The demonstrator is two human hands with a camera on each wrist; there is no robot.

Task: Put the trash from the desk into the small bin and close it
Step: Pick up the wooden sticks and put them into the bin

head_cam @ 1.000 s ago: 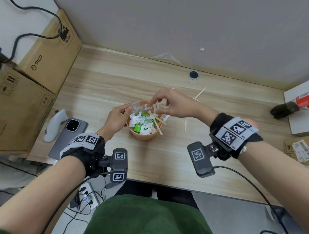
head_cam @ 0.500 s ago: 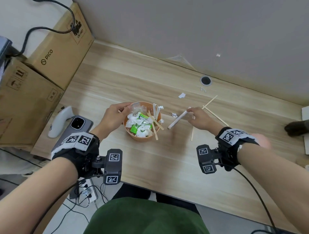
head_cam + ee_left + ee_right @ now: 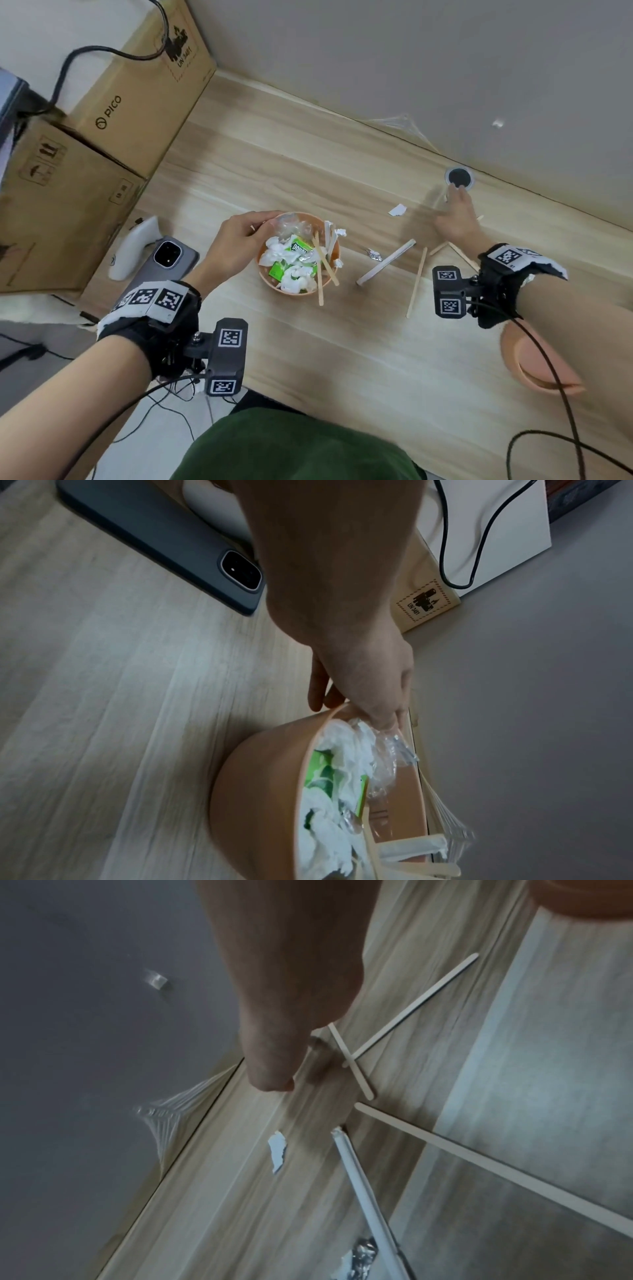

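The small orange bin point(image 3: 274, 279) stands mid-desk, full of white tissue, green packets and wooden sticks. My left hand point(image 3: 253, 222) grips its near-left rim; the left wrist view shows those fingers hooked over the bin's point(image 3: 260, 791) edge. My right hand point(image 3: 455, 202) stretches to the back of the desk with its fingertips down beside the cable hole point(image 3: 459, 177), and I see nothing in it. On the desk lie a white paper tube point(image 3: 385, 262), a foil scrap point(image 3: 373, 255), a paper scrap point(image 3: 397, 209), a wooden stick point(image 3: 416, 281) and two crossed sticks point(image 3: 356, 1061). The orange lid point(image 3: 537, 366) lies near right.
Cardboard boxes point(image 3: 102, 137) fill the left side. A phone point(image 3: 164, 263) and a white controller point(image 3: 133, 246) lie just left of the bin. The grey wall runs along the desk's back, with clear film point(image 3: 404, 123) stuck to it.
My right hand left the bin, laid the white paper tube on the desk and moved back to the cable hole. The left hand stayed on the bin's rim.
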